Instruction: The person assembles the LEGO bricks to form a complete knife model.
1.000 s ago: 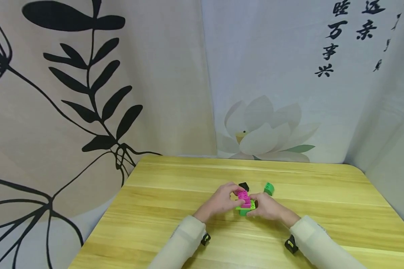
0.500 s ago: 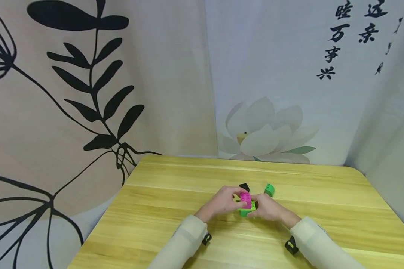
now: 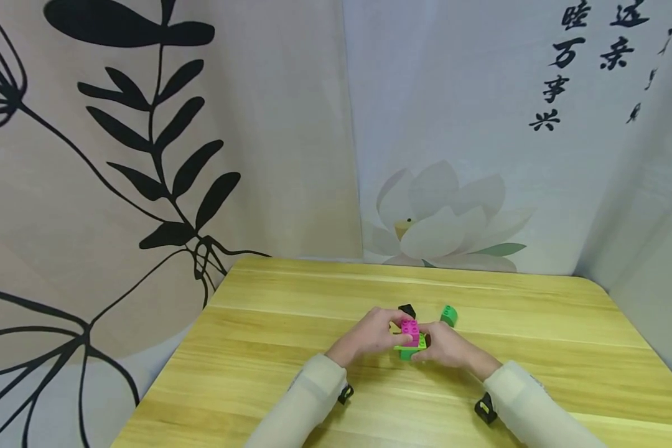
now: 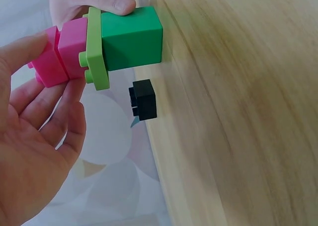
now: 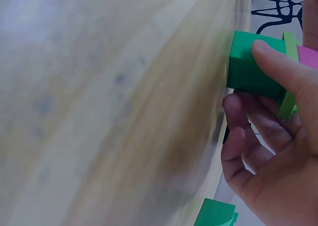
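Note:
A small stack of toy building bricks stands near the middle of the table, between both hands. At its base is a green brick [image 4: 131,39], with a lime plate [image 4: 95,52] on it. Above that sit two pink bricks, a lower one [image 4: 73,39] and an upper one [image 4: 49,59], a thin seam showing between them. My left hand [image 3: 372,336] pinches the upper pink brick between thumb and fingers. From the other side my right hand [image 3: 450,345] grips the green base, its thumb [image 5: 276,62] along one face and its fingers below.
A black brick [image 3: 407,310] lies just behind the stack. To its right on the wooden table [image 3: 291,292] is another green brick [image 3: 448,315], rounded on one side. Printed curtains [image 3: 280,155] hang along the far edge.
My left hand and the pink bricks have shifted slightly to the right, and the bricks look straighter over the lime plate. The right hand keeps its grip nearly unmoved.

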### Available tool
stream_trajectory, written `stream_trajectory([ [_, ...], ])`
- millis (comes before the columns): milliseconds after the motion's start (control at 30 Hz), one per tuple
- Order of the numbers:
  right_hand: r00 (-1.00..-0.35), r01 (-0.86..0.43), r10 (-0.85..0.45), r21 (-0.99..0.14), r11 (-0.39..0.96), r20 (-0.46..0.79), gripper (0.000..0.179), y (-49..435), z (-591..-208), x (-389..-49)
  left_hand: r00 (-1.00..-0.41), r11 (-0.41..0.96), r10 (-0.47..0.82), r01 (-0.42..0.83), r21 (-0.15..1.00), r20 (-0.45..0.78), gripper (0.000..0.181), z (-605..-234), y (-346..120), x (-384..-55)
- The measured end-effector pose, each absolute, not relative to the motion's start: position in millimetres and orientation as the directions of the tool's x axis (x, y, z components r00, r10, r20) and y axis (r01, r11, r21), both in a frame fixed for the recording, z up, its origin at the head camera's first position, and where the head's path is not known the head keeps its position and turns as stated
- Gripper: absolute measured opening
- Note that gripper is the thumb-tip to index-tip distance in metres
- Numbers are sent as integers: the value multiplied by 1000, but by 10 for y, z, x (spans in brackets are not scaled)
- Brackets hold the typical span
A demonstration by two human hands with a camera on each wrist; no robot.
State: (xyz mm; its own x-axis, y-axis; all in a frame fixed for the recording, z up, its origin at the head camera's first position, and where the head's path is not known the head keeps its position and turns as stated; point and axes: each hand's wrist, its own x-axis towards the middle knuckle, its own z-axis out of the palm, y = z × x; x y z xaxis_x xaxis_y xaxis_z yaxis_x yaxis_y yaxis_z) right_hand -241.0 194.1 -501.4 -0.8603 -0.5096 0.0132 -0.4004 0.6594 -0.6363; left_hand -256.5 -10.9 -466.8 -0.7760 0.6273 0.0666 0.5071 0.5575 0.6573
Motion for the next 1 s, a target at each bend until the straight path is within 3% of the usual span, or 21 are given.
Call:
stream_trajectory([
  [1000, -861, -393, -509, -653, 648, 14, 31, 1931, -4996, -2392, -768, 611, 638, 552, 567, 61, 35, -4602, -84, -2551],
])
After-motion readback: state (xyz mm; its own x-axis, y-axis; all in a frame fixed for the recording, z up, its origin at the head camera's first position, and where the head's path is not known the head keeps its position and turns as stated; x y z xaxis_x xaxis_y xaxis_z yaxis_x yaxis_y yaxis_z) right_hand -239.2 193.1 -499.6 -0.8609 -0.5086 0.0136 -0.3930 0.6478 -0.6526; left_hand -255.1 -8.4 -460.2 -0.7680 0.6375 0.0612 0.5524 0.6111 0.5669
